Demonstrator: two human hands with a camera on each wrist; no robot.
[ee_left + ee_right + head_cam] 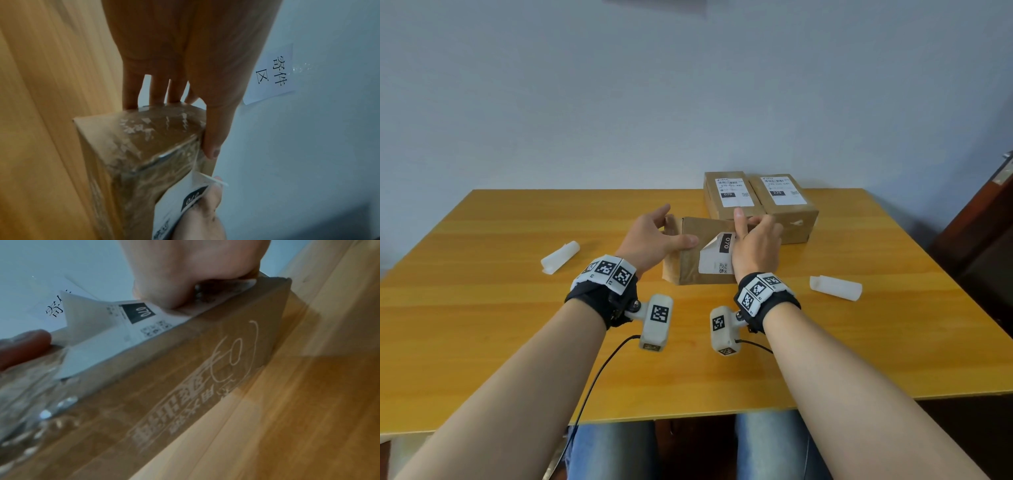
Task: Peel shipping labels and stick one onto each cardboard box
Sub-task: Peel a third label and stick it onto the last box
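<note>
Gripping the stiff box (pixel 690 255) with the left hand (pixel 650 236), the right hand (pixel 755 241) presses the limp, half-stuck label (pixel 717 255), best smoothed from its lifted corner.

- Wooden table (pixel 482 308), yellow-orange grain
- Pale blue-grey wall (pixel 585 85) behind it
- White paper sign (pixel 271 73) with black characters, stuck on the wall
- Dark cabinet edge (pixel 983 219), far right
</note>
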